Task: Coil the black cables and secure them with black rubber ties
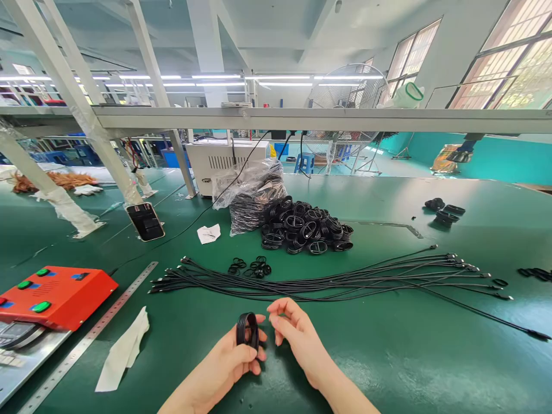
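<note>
Coil [247, 332] in left hand [219, 363], cables [328, 282] ahead

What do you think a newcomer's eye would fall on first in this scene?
The bright orange box at the left of the green bench stands out first. Behind the laid-out cables, a heap of black coils sits mid-bench, and in front the left hand holds a black coil.

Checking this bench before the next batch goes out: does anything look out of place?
Yes: one black cable strays from the fanned bundle, running off alone toward the lower right. A crumpled paper scrap also lies by the coil pile.
</note>
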Demonstrator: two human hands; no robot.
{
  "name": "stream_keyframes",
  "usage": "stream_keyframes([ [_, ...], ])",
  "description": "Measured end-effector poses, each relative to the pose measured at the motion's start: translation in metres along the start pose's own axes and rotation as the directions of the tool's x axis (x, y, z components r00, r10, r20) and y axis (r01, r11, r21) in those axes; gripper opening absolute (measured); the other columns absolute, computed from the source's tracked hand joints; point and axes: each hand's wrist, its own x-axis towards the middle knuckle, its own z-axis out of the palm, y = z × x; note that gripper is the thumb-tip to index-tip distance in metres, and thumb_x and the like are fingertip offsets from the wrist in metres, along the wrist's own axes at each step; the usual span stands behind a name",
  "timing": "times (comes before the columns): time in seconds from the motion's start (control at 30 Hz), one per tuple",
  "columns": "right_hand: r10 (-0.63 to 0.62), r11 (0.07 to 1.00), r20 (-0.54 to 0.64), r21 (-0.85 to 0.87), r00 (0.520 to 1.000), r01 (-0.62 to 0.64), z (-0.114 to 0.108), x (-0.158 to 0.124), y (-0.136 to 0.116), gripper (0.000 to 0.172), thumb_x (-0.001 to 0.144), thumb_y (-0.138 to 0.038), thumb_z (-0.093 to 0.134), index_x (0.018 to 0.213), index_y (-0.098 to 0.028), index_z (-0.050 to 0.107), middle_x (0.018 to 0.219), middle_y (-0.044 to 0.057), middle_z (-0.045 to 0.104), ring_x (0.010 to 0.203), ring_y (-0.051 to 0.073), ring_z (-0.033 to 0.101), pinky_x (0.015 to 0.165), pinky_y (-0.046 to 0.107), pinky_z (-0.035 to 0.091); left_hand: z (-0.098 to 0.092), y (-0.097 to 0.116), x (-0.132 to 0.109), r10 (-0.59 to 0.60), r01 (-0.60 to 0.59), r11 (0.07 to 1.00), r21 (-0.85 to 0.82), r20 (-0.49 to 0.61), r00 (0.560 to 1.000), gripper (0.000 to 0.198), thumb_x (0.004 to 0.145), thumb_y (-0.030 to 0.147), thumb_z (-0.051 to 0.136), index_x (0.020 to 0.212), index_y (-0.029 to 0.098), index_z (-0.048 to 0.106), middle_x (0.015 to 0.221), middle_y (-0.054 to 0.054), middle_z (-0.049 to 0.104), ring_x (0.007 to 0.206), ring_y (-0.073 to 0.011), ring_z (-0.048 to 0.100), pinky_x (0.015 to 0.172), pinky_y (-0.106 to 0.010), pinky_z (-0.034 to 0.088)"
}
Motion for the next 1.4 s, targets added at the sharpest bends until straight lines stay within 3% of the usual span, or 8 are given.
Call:
stream_keyframes([
  [0.1, 0.011, 0.993, 0.139, -0.118, 0.99, 0.005, 0.001, -0.001, 0.001, 0.017, 0.081, -0.035, 0.064, 0.09, -0.021, 0.061, 0.077, -0.001, 0.056, 0.058, 0.01, 0.046, 0.06, 0.025, 0.042, 0.001, 0.003, -0.005, -0.046, 0.042, 0.998, 0.041, 0.098, 0.994, 0.042, 0.08, 0.029, 0.069, 0.12, 0.02, 0.058, 0.11, -0.011, 0.064, 0.096, -0.0222, 0.064, 0.09, -0.039, 0.049],
  [0.23, 0.003, 0.98, 0.193, -0.197, 0.981, 0.036, 0.0, 0.0, 0.007, 0.016, 0.08, -0.035, 0.065, 0.089, -0.022, 0.064, 0.082, 0.0, 0.051, 0.069, 0.014, 0.052, 0.066, 0.028, 0.046, -0.002, 0.001, -0.001, -0.037, 0.03, 0.994, 0.109, 0.068, 0.997, 0.08, 0.069, 0.031, 0.08, 0.137, 0.032, 0.039, 0.117, -0.009, 0.063, 0.089, -0.022, 0.068, 0.085, -0.042, 0.051],
  [0.37, 0.002, 0.964, 0.219, -0.261, 0.976, 0.057, -0.003, -0.002, 0.003, 0.016, 0.082, -0.035, 0.064, 0.079, -0.02, 0.061, 0.083, -0.001, 0.047, 0.07, 0.013, 0.049, 0.068, 0.028, 0.044, -0.003, 0.0, 0.003, -0.008, -0.003, 0.977, 0.211, 0.052, 0.999, 0.067, 0.063, 0.028, 0.084, 0.122, 0.026, 0.053, 0.102, -0.006, 0.067, 0.08, -0.0188, 0.067, 0.08, -0.037, 0.052],
  [0.6, 0.003, 0.881, 0.406, -0.433, 0.914, 0.19, -0.002, -0.011, -0.015, 0.017, 0.082, -0.037, 0.067, 0.077, -0.021, 0.064, 0.08, -0.001, 0.041, 0.072, 0.013, 0.042, 0.064, 0.026, 0.037, -0.004, 0.0, 0.005, 0.047, -0.058, 0.951, 0.305, 0.042, 0.998, 0.064, 0.064, 0.019, 0.082, 0.122, 0.023, 0.053, 0.092, -0.002, 0.069, 0.089, -0.0199, 0.065, 0.084, -0.033, 0.05],
  [0.73, 0.099, 0.863, 0.316, -0.5, 0.944, 0.077, -0.011, -0.006, -0.018, 0.022, 0.083, -0.04, 0.065, 0.075, -0.02, 0.065, 0.079, -0.001, 0.044, 0.067, 0.012, 0.041, 0.063, 0.027, 0.036, -0.007, 0.006, 0.002, 0.013, -0.025, 0.968, 0.25, 0.05, 0.999, 0.062, 0.06, 0.017, 0.085, 0.115, 0.025, 0.057, 0.09, 0.001, 0.068, 0.084, -0.0163, 0.064, 0.077, -0.028, 0.051],
  [1.03, 0.079, 0.995, 0.204, -0.077, 0.976, -0.065, -0.003, -0.005, -0.011, 0.029, 0.076, -0.046, 0.072, 0.088, -0.02, 0.066, 0.074, -0.002, 0.05, 0.07, 0.013, 0.05, 0.066, 0.026, 0.04, -0.006, 0.017, 0.003, -0.001, -0.013, 0.975, 0.221, 0.063, 0.998, 0.07, 0.058, 0.015, 0.087, 0.119, 0.026, 0.056, 0.098, -0.003, 0.069, 0.081, -0.0174, 0.068, 0.075, -0.03, 0.053],
  [1.2, 0.127, 0.992, 0.147, -0.033, 0.981, -0.123, -0.001, -0.003, -0.011, 0.038, 0.072, -0.054, 0.073, 0.084, -0.019, 0.061, 0.068, -0.004, 0.051, 0.054, 0.008, 0.036, 0.052, 0.022, 0.027, -0.014, 0.016, 0.002, -0.053, 0.032, 0.996, 0.088, 0.255, 0.966, 0.084, 0.065, 0.021, 0.084, 0.137, 0.03, 0.041, 0.114, -0.01, 0.068, 0.093, -0.0228, 0.069, 0.087, -0.039, 0.051],
  [1.4, 0.272, 0.945, 0.366, 0.071, 0.89, -0.318, -0.009, 0.001, -0.009, 0.042, 0.073, -0.052, 0.074, 0.091, -0.015, 0.067, 0.061, -0.004, 0.05, 0.049, 0.006, 0.026, 0.048, 0.023, 0.018, -0.027, 0.006, 0.003, -0.086, 0.08, 0.996, 0.032, 0.4, 0.913, 0.076, 0.069, 0.041, 0.079, 0.135, 0.022, 0.046, 0.119, -0.018, 0.066, 0.101, -0.0289, 0.067, 0.084, -0.041, 0.052],
])
